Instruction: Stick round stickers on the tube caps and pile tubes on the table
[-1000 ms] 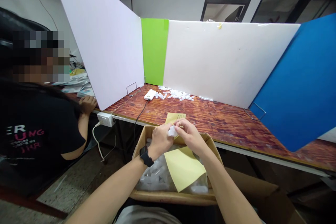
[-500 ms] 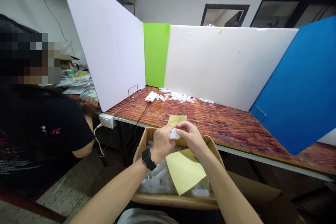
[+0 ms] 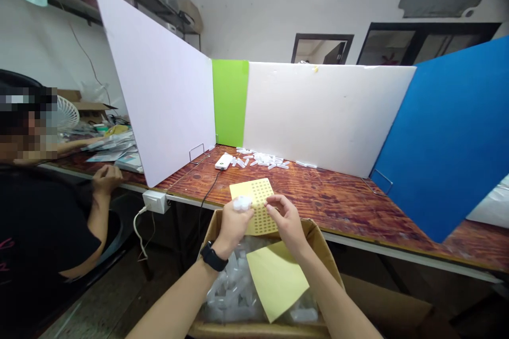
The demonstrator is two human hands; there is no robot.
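Note:
My left hand (image 3: 234,224) grips a small bunch of white translucent plastic pieces (image 3: 242,203) between its fingers and wears a black smartwatch (image 3: 212,257). My right hand (image 3: 285,220) is beside it with its fingers apart and curled, holding nothing, close to the right edge of a yellow perforated card (image 3: 256,204). That card rises behind my hands, its lower part partly hidden by my left hand. Below, an open cardboard box (image 3: 318,241) holds a loose yellow sheet (image 3: 276,286) lying over many translucent plastic pieces (image 3: 228,291).
On the wood-patterned table (image 3: 326,201) lie a scattered pile of white plastic pieces (image 3: 258,159) and a white power bank (image 3: 224,161) with a black cable. White, green and blue partition boards (image 3: 326,116) stand behind. A seated person's hand (image 3: 106,178) rests at left.
The view has tilted up, and much more of the yellow card shows. My hands have parted, with the white pieces now in my left hand only. The seated person's hand has shifted.

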